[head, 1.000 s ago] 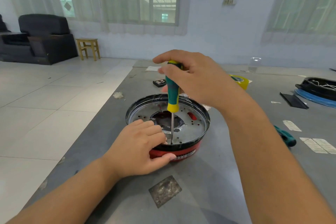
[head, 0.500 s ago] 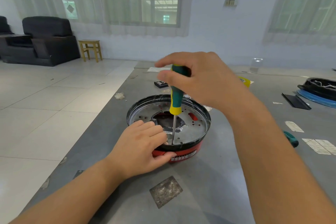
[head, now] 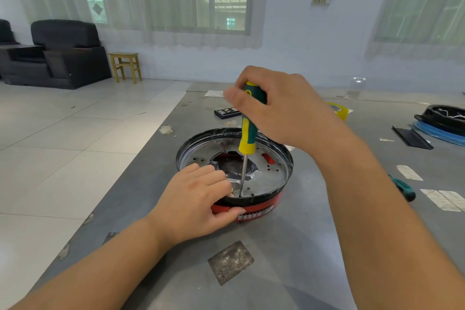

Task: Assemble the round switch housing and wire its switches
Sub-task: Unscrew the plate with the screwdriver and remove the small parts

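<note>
right hand (head: 284, 108) grips screwdriver (head: 247, 131) inside round housing (head: 281, 194); left hand (head: 193, 199) seemingly clamps rim.

Screwdriver (head: 247, 131) handle: green with yellow bands.
Housing (head: 261, 191): black rim, silver perforated plate, red base.
Table (head: 289, 254): grey.
Tape roll (head: 338, 110): yellow.

No text can be read: the white label (head: 256, 214) on the red side of the round housing (head: 235, 173) bears print too blurred to make out.
</note>
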